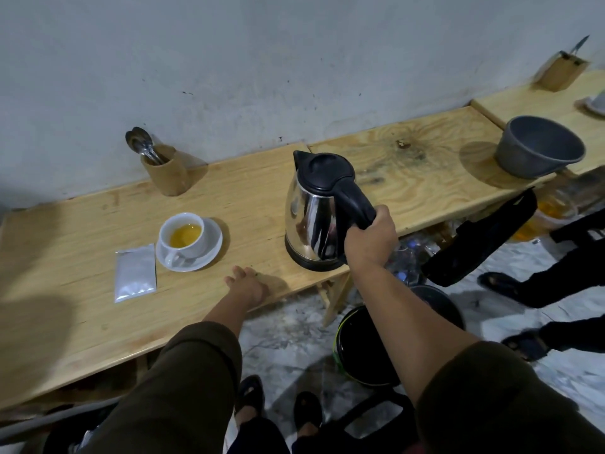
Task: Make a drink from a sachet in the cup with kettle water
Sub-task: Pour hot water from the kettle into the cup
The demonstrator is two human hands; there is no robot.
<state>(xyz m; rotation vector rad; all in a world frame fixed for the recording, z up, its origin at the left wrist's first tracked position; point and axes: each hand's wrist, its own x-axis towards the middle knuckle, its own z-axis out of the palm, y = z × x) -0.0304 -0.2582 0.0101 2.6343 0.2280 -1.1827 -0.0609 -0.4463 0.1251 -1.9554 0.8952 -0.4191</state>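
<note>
A white cup [193,239] stands on a white saucer [214,239] on the wooden table [82,224]; yellow liquid fills its bottom. Left of the saucer lies a silver sachet [135,272], flat on the wood. A steel kettle [311,221] with a black lid and handle stands upright on the table to the right of the cup. My right hand [371,239] is closed around the kettle's handle. Near the table's front edge, between cup and kettle, my left hand [247,285] rests flat with fingers apart and nothing in it.
A wooden holder [167,173] with spoons stands at the back by the wall. A grey bowl [538,147] sits on the table's right part, a knife block [561,73] further back. A black bucket [370,345] is on the floor below the kettle. Another person's feet [501,283] are at right.
</note>
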